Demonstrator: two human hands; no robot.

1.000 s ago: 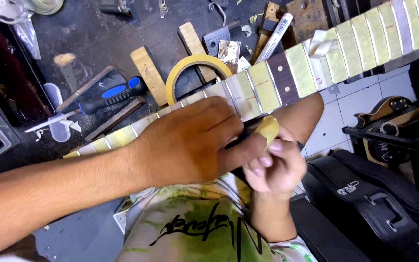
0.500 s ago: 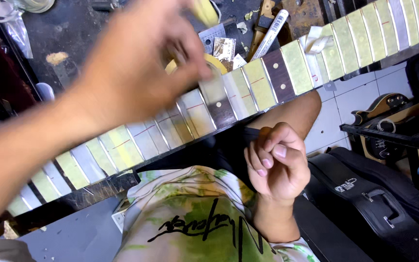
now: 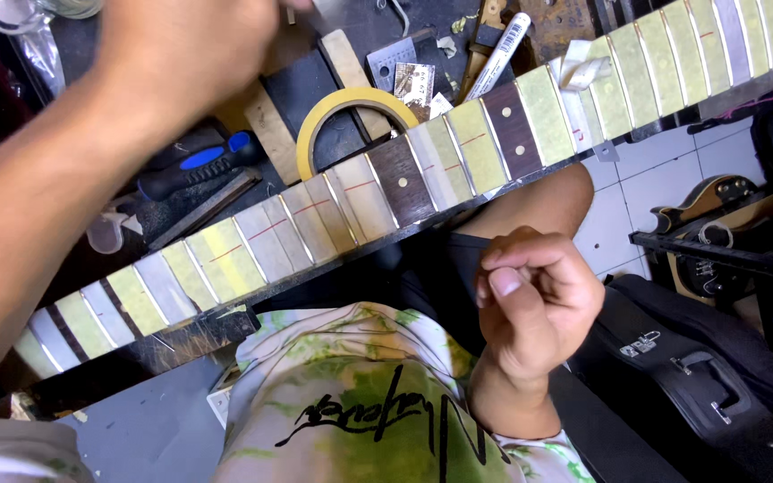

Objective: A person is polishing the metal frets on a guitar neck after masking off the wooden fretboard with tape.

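A guitar neck (image 3: 404,179) runs diagonally from lower left to upper right, and most of its fretboard is covered with strips of pale yellow masking tape marked with red lines. My left hand (image 3: 181,45) is raised over the workbench at the top, its fingertips cut off by the frame edge. A roll of yellow masking tape (image 3: 315,125) lies on the bench just beyond the neck. My right hand (image 3: 534,304) hovers below the neck over my lap, fingers curled, thumb against forefinger, with nothing visible in it.
On the bench lie a screwdriver with a blue and black handle (image 3: 190,165), wooden blocks (image 3: 351,54) and a white marker pen (image 3: 498,45). A black guitar case (image 3: 691,394) lies on the white tiled floor (image 3: 637,161) at right, beside a guitar on a stand (image 3: 717,197).
My left hand lifted off the neck and swung up toward the top of the bench. My right hand let go of the tape strip and dropped below the neck.
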